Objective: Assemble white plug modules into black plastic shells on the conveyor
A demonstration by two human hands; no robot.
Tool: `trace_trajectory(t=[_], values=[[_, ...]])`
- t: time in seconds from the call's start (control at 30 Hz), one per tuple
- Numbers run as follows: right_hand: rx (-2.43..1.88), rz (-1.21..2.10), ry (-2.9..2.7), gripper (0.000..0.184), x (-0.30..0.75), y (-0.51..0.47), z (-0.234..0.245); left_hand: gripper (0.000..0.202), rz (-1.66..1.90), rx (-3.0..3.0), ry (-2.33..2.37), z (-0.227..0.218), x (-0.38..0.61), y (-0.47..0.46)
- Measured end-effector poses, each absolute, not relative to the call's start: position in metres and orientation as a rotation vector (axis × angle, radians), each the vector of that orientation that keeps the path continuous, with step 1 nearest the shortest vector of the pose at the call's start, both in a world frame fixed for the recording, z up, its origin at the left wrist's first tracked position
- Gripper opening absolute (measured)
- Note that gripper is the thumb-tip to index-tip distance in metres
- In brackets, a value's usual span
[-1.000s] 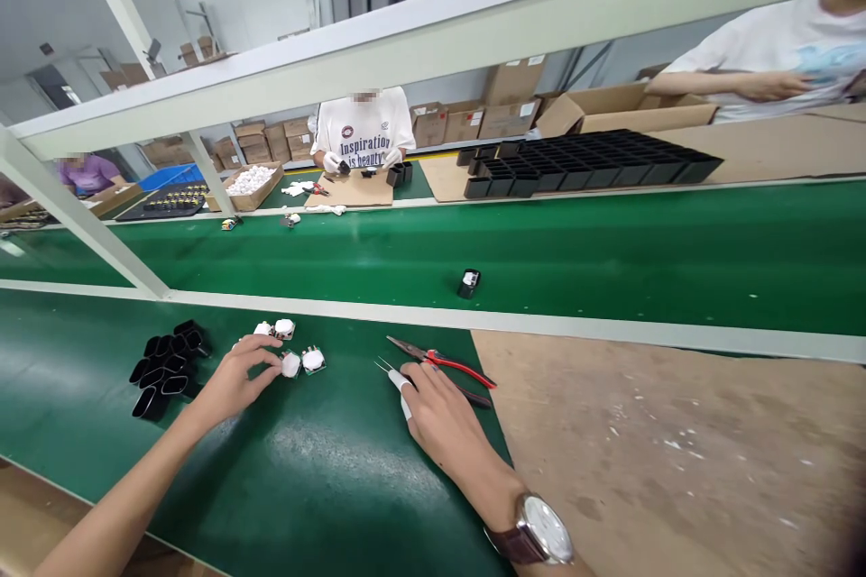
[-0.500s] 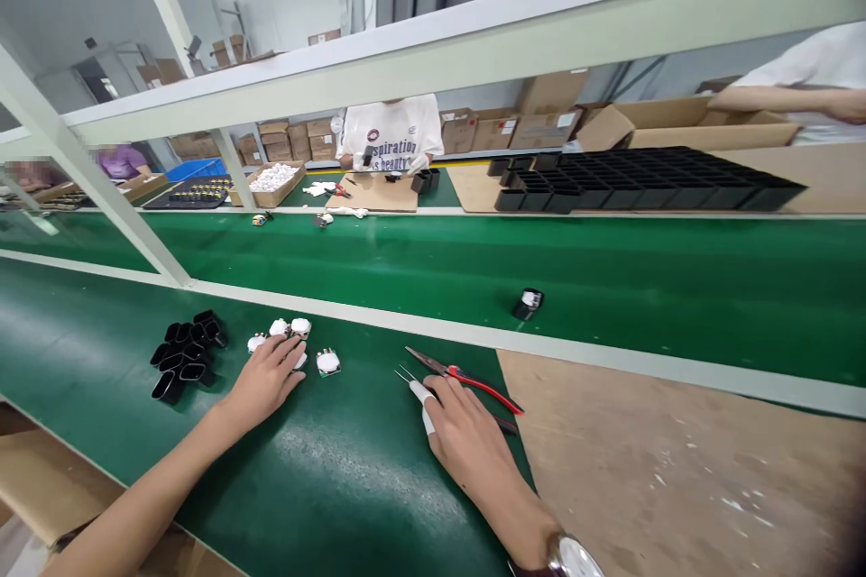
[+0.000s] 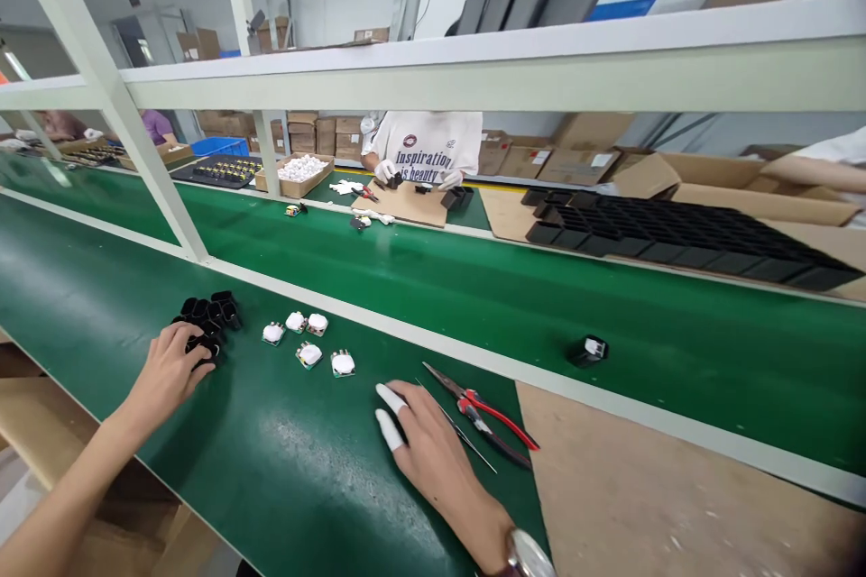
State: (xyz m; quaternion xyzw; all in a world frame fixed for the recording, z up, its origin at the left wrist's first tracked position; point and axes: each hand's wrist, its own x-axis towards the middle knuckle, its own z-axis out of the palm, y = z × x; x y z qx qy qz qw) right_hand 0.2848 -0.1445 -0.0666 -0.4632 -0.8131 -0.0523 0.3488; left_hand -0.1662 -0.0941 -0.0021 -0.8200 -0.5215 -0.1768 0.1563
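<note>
On the left, my left hand [image 3: 172,365] has its fingers closed around one small black plastic case [image 3: 205,348] at the near side of a cluster of such hollow cases [image 3: 215,310]. Several small circuit boards with white round tops [image 3: 309,354] lie to the right of the cluster. My right hand [image 3: 433,442] hovers over or rests on the green bench, empty, its thumb and forefinger stretched out in white finger cots. Beside it lie thin metal tweezers [image 3: 466,437] and long-nose pliers with red and black handles [image 3: 483,413].
A brown board [image 3: 677,478] covers the right of the bench. Past a pale rail, a green conveyor belt [image 3: 433,288] carries a filled black case [image 3: 587,351]. Opposite, a gloved co-worker [image 3: 429,144] handles parts near rows of black cases [image 3: 690,230]. A shelf beam [image 3: 474,81] crosses overhead.
My left hand moved left from the circuit boards to the black cases. My right hand let go of the tweezers, which now lie on the bench. The camera view shifted left.
</note>
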Motion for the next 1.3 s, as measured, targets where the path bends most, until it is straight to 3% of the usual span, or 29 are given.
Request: trace_trajectory(t=[0.2,0.37,0.57,0.63,0.83,0.97,1.1,1.17,1.3], values=[[-1.419,-0.069,-2.234,0.026,0.223,-0.095,-0.054,0.007,-0.89,-2.776,-1.278,0.009,-0.077,-0.105],[-1.386,0.017,-2.29,0.015,0.228,-0.097,-0.05,0.003,-0.854,-3.045,-1.129,0.007,-0.027,-0.102],[-1.175,0.374,-2.216,0.052,0.275,-0.136,-0.051,0.022,-0.762,-3.226,-1.203,-0.01,-0.002,-0.093],[-1.192,0.406,-2.168,0.054,0.281,-0.141,-0.057,0.03,-0.746,-3.234,-1.201,-0.02,0.012,-0.088],[-1.25,0.342,-2.102,0.059,0.287,-0.148,-0.078,0.082,-0.869,-3.316,-1.333,-0.042,0.026,-0.078],[-1.226,0.277,-2.095,0.055,0.288,-0.151,-0.082,0.083,-0.887,-3.467,-1.389,-0.044,0.015,-0.083],[-1.204,0.216,-2.049,0.048,0.283,-0.151,-0.075,0.069,-0.792,-3.54,-1.38,-0.04,0.016,-0.087],[-1.203,0.169,-2.03,0.045,0.28,-0.151,-0.071,0.063,-0.813,-3.554,-1.259,-0.037,0.019,-0.087],[-1.208,0.065,-1.98,0.045,0.281,-0.151,-0.061,0.07,-0.965,-3.513,-0.903,-0.031,0.017,-0.085]])
